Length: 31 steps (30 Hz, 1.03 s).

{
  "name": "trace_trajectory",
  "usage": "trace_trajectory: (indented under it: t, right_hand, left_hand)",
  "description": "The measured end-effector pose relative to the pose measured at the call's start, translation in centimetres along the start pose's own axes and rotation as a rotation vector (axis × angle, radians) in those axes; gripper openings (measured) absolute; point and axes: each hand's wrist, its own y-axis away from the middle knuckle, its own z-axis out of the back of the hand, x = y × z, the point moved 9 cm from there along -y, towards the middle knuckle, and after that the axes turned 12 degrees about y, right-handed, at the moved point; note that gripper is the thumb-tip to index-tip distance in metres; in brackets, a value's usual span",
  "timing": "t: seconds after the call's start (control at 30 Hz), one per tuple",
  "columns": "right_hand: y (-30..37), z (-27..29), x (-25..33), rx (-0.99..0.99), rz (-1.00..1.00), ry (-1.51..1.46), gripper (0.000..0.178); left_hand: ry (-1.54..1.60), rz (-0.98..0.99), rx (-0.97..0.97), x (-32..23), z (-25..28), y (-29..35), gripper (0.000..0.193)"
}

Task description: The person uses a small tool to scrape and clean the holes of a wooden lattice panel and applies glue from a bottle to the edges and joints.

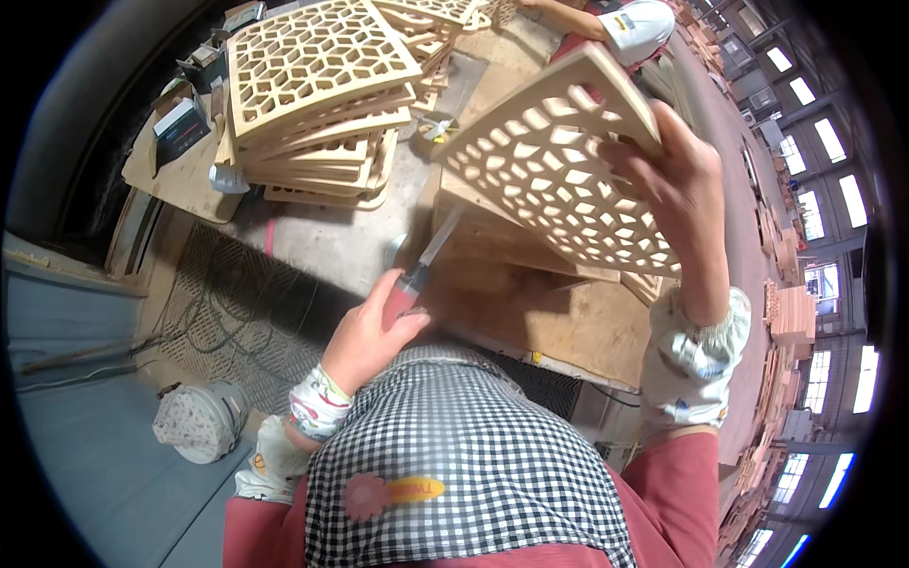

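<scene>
My right hand (677, 180) is closed on the edge of a pale wooden lattice panel (568, 175), which is held up tilted over the workbench. Cut-outs in a geometric pattern run across the panel. In front of my body, my left hand (365, 331) is wrapped round the red and black handle of a narrow, flat-bladed hand tool (421, 270). Its blade points up and away, toward the panel's lower left corner. Whether the tip touches the panel, I cannot tell. Under the panel lies a brown wooden board (511, 293), partly in its shadow.
A tall stack of similar lattice panels (317, 66) stands on the bench at the far left, beside an open box (178, 123). A white bucket (201, 421) and loose cables (222, 308) are on the floor to the left. Another person (634, 33) works at the far side.
</scene>
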Motion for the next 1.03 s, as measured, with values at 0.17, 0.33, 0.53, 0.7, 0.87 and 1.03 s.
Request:
trace_trajectory:
  t: [0.17,0.33,0.53,0.7,0.87,1.03]
  right_hand:
    - [6.7,4.9,-7.1,-0.366,-0.159,-0.332,0.031]
    - [13.6,3.7,-14.0,-0.529,-0.285,-0.521,0.044]
    - [15.6,5.8,-12.5,-0.674,-0.198,-0.398,0.068]
    - [16.2,9.6,-8.7,-0.861,-0.163,0.162,0.069]
    - [8.7,8.3,-2.0,-0.381,-0.109,0.758,0.038]
    - [8.3,6.1,-1.5,-0.258,-0.158,0.723,0.043]
  left_hand:
    - [0.036,-0.052,-0.007,-1.2,0.8,0.6,0.067]
    - [0.058,-0.061,0.01,-2.5,0.9,0.5,0.068]
    - [0.01,-0.147,0.072,-6.0,0.0,0.5,0.073]
    - [0.03,-0.141,0.139,-8.6,-1.1,0.9,0.073]
    - [0.024,-0.226,0.153,-10.2,-1.2,1.3,0.075]
    - [0.023,-0.129,0.155,-12.6,-0.7,2.1,0.076]
